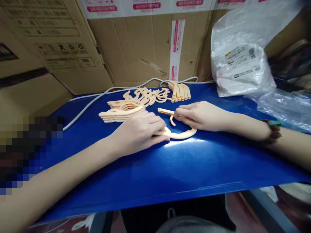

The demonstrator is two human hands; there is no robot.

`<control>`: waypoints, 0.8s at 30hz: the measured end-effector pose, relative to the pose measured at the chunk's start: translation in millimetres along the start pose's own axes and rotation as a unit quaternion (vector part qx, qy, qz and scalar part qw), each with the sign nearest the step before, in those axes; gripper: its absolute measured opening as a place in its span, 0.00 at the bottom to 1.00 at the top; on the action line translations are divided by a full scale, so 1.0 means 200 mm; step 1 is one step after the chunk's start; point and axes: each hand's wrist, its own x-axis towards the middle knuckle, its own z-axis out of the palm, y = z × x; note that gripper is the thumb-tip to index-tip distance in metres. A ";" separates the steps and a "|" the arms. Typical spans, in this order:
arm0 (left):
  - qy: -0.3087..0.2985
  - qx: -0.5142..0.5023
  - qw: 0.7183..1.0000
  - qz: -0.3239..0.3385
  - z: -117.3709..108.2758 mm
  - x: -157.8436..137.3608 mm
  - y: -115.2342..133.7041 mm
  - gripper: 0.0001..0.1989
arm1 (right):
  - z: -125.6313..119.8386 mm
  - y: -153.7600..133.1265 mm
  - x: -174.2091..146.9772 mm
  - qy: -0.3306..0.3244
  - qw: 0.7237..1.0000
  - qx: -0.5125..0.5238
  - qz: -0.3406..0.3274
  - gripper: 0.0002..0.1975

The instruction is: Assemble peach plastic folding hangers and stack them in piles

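While cardboard boxes (136, 45) stand behind the blue table (150, 181), a translucent plastic bag (243, 81) with a printed label (243, 60) rests at its far right, contents indiscernible. Near the table's middle, the left hand (143, 132) grasps one end of a curved piece (182, 134), smooth, cream-coloured and arched; the right hand (199, 115) grasps a narrow bar (165, 111) of matching colour, a small hook (172, 121) showing just beside it. Whether these parts join is hidden. Beyond lie similar stacked pieces (121, 111).
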 end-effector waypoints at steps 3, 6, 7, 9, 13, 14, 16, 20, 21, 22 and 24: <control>0.008 0.004 1.000 0.002 0.00 0.01 0.00 0.10 | -0.01 0.00 0.00 -0.002 1.000 0.002 0.001 0.15; 0.010 0.002 1.000 -0.004 0.00 0.01 0.00 0.10 | -0.01 -0.01 0.00 -0.001 1.000 0.002 0.001 0.14; 0.007 0.001 1.000 -0.009 0.00 0.01 0.00 0.10 | -0.01 -0.01 0.00 0.001 1.000 0.002 0.000 0.14; -0.002 -0.001 1.000 -0.018 -0.01 0.00 0.00 0.10 | 0.00 -0.01 0.00 0.001 1.000 0.002 -0.001 0.14; -0.014 -0.006 0.999 -0.032 -0.01 0.00 -0.01 0.08 | 0.00 0.00 0.00 0.001 1.000 0.002 -0.003 0.14; -0.018 -0.010 0.999 -0.038 -0.01 0.00 -0.01 0.08 | 0.00 0.00 0.00 0.002 1.000 0.003 -0.006 0.14; -0.024 -0.021 0.998 -0.049 0.00 0.00 -0.02 0.08 | 0.00 0.00 0.00 0.006 1.000 0.009 -0.019 0.14; -0.027 -0.041 0.997 -0.061 0.02 0.01 -0.03 0.08 | 0.00 -0.02 -0.01 0.022 0.997 0.032 -0.060 0.14; -0.027 -0.046 0.997 -0.062 0.02 0.01 -0.03 0.07 | 0.00 -0.02 -0.01 0.029 0.996 0.035 -0.071 0.14; -0.028 -0.051 0.996 -0.063 0.02 0.01 -0.03 0.07 | 0.01 -0.02 -0.01 0.037 0.996 0.035 -0.080 0.14; -0.027 -0.049 0.997 -0.061 0.02 0.01 -0.03 0.07 | 0.01 -0.03 -0.01 0.055 0.994 0.029 -0.092 0.16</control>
